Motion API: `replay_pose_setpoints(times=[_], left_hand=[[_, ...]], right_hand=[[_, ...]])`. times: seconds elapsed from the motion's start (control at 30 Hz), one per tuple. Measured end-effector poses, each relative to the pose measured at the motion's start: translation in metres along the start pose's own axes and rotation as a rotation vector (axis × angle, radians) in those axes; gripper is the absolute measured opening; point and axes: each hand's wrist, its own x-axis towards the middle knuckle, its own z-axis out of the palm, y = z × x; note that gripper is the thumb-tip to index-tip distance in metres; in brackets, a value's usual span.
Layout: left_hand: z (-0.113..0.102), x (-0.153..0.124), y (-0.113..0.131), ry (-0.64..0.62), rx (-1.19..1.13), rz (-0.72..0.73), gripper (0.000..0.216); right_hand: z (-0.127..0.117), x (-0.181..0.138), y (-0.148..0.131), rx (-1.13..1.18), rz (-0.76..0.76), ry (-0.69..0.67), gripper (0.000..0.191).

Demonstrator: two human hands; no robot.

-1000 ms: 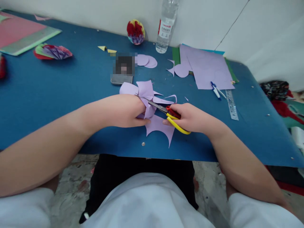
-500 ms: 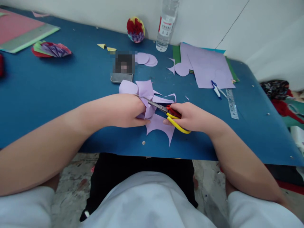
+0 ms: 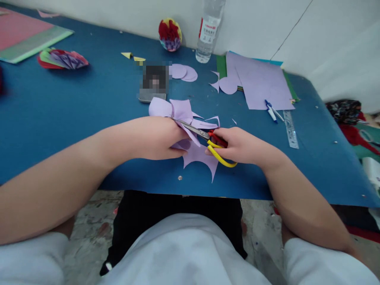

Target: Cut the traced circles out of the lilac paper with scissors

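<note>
My right hand (image 3: 237,145) is closed around the yellow and red handles of a pair of scissors (image 3: 202,133). The blades point left and lie against a sheet of purple paper (image 3: 181,109). Thumb and fingers of my left hand (image 3: 166,138) pinch this paper, and its fingertips are partly hidden behind it. The paper is curled, with curved edges. Under the hands, a purple offcut (image 3: 202,158) with scooped edges lies on the table. Thin purple strips (image 3: 209,123) sit just beyond the blades.
Purple paper circles (image 3: 184,72) lie beside a phone (image 3: 152,97). A water bottle (image 3: 207,33) and a colourful paper ball (image 3: 170,35) stand near the wall. At right are purple sheets (image 3: 264,87), pens (image 3: 271,111) and a clear ruler (image 3: 291,128). A folded paper piece (image 3: 63,59) lies left.
The purple paper between my hands has shifted, and a flap now hangs below the blades towards the right. Both hands stay in nearly the same place.
</note>
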Motion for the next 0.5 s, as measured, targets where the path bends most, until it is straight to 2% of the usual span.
replay_pose_setpoints(times=[0.17,0.33,0.5], left_hand=[[0.0023,0.0028,-0.0050,-0.003,0.004,0.005,0.034],[-0.0010,0.0024,-0.0027,0.024,-0.035,0.022,0.028],[-0.0059,0.0025,0.0038,0.081,-0.087,-0.015,0.036]], right_hand=[[0.0008,-0.0001,-0.0001,0.009,-0.001,0.005,0.036],[0.0017,0.0022,0.0016,0.016,-0.001,0.004,0.039],[0.0035,0.0050,0.0055,0.059,-0.002,0.046,0.046]])
